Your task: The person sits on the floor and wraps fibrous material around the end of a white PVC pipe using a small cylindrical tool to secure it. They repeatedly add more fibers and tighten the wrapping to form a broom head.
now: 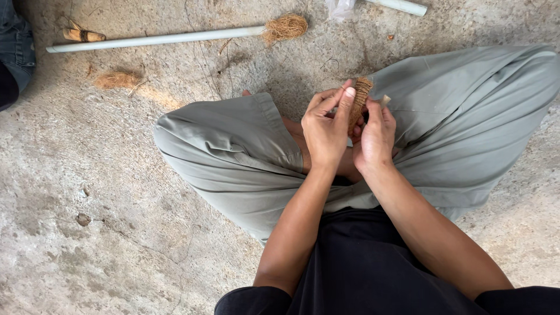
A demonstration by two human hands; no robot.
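Two hands, left hand (324,129) and right hand (373,140), close together around a small bundle of coconut fibre (360,100) held above the crossed legs. Pinched only by fingertips, its loose strands could unravel or slip down onto the concrete floor (105,192).

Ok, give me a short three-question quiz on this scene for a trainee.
1. True or false: both hands grip the fibre-wrapped stick.
2. What lies on the concrete floor above the knees: A) a white pipe with a fibre tuft, B) a metal bucket, C) a coiled hose?
3. Which hand's fingers reach the bundle's top?

Key: 1 true. 2 A, the white pipe. 3 The left hand; the right hand holds lower.
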